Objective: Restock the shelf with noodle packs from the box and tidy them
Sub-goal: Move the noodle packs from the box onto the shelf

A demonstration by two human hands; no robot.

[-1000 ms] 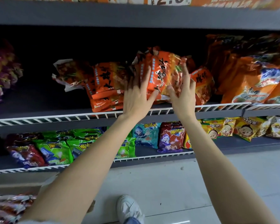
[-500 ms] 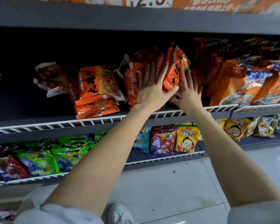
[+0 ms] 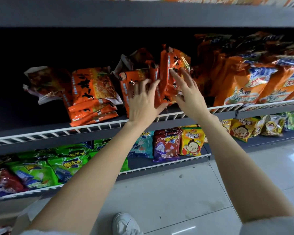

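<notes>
Both hands lower now, flat against upright noodle packs (image 3: 172,77)

You have one view only, from the camera on your head. It looks forward and down at the shelf (image 3: 109,124) from close range, wide-angled, with the lower shelf (image 3: 159,167), the floor (image 3: 176,200) and your shoe (image 3: 126,224) at the bottom edge.

"小当家" on yellow snack pack (image 3: 191,143)
</notes>
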